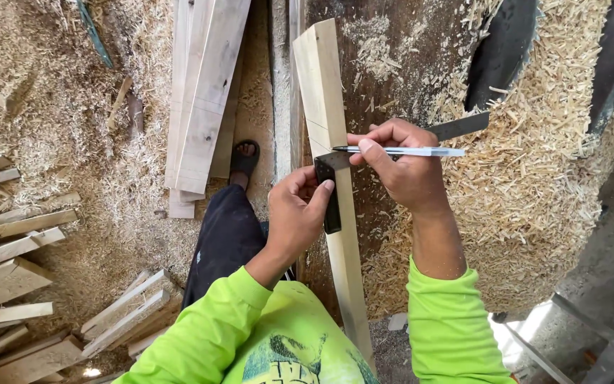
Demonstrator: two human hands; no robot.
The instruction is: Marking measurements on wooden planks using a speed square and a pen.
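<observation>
A long pale wooden plank (321, 85) lies along the edge of a dark workbench (406, 78). My left hand (296, 213) presses the black stock of a try square (330, 195) against the plank's side. The square's steel blade (460, 126) runs across the plank to the right. My right hand (403, 167) holds a clear pen (410, 151) whose tip rests on the plank beside the blade. A faint pencil line crosses the plank farther up.
Heaps of wood shavings (534, 163) cover the right of the bench. Several boards (204, 99) lie on the sawdust floor beyond my sandalled foot (244, 158). Stacks of short offcuts (8, 249) sit left and lower left.
</observation>
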